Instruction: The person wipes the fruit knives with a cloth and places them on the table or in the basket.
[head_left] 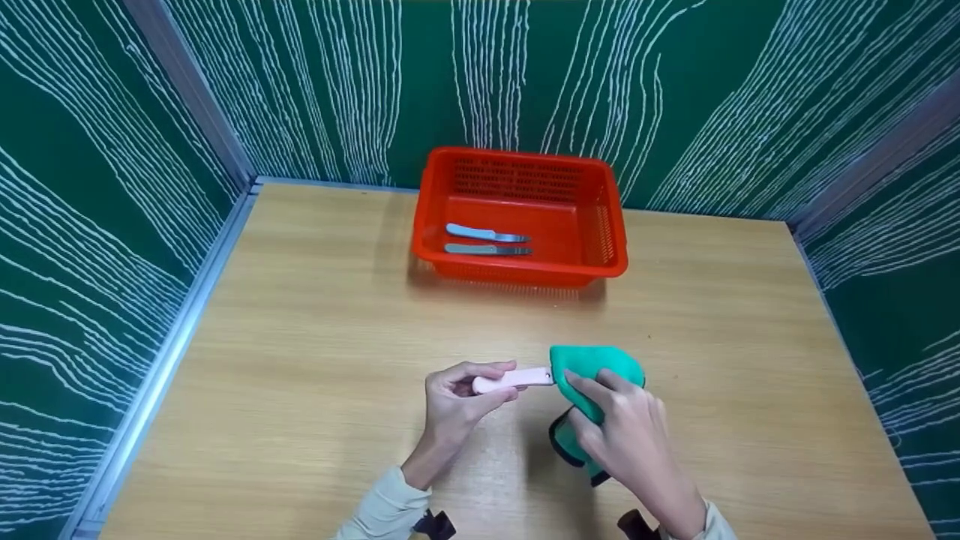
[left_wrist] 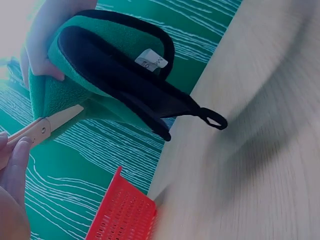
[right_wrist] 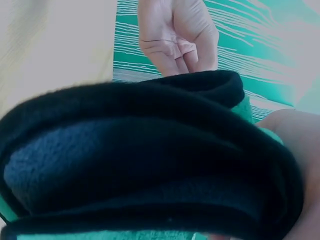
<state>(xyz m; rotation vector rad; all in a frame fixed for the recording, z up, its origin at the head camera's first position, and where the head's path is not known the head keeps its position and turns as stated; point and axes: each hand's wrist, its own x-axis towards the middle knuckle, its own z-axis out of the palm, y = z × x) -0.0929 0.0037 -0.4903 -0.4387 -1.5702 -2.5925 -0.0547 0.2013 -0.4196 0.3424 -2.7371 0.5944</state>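
Observation:
My left hand (head_left: 456, 401) pinches the pink handle of a small knife (head_left: 514, 380) between thumb and fingers. The blade points to the right, and in the head view a green fleecy cloth covers it. From the left wrist the bare blade (left_wrist: 65, 117) shows, lying against a fold of this cloth (left_wrist: 62, 95). My right hand (head_left: 626, 427) grips the cloth (head_left: 592, 360) from above, thumb and fingers bunching it by the blade. Black edging, a white tag (left_wrist: 151, 60) and a black loop (left_wrist: 214, 118) hang from the cloth's loose part.
At the back of the wooden table (head_left: 300, 315) stands a red plastic basket (head_left: 525, 268) with perforated sides. Two more knives lie in it, one with a light blue handle (head_left: 471, 232), one with a grey-green handle (head_left: 470, 249). Green walls with white lines enclose the table.

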